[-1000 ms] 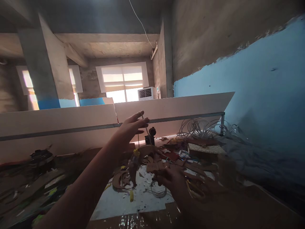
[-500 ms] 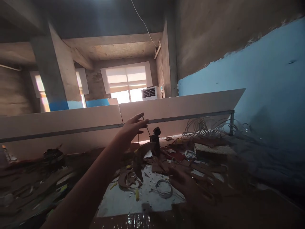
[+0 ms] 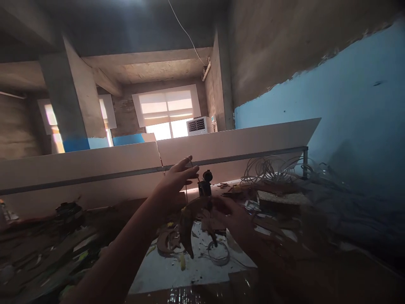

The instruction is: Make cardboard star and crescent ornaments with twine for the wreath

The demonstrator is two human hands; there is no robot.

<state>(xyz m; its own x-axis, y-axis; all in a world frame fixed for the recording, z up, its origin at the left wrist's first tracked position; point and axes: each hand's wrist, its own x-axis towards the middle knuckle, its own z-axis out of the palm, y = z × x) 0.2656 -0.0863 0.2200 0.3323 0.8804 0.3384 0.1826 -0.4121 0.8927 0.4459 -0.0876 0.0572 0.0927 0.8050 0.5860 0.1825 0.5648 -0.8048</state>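
Observation:
My left hand (image 3: 179,175) is raised in front of the white panel, its fingers closed on a thin cord (image 3: 186,193) that runs down from them. From the cord hangs a brown crescent-shaped piece (image 3: 186,230), its pointed tip downward. My right hand (image 3: 232,217) is at the right side of this piece, fingers curled against it; dim light hides the exact grip. A dark narrow piece hangs below those fingers. Behind stands a black container with an open lid (image 3: 205,185). On the white board (image 3: 177,276) lie a crescent-and-star cutout (image 3: 167,244) and a coil of wire (image 3: 219,253).
Scraps and cut pieces litter the table on both sides. A dark round object (image 3: 68,213) stands at the left. Loops of clear tubing or wire (image 3: 265,171) lie at the back right near a box-like piece (image 3: 281,202). A white panel (image 3: 237,143) borders the far edge.
My right hand has moved up and left from over the table to the hanging crescent-shaped piece. My left hand still holds the cord, slightly lower in view.

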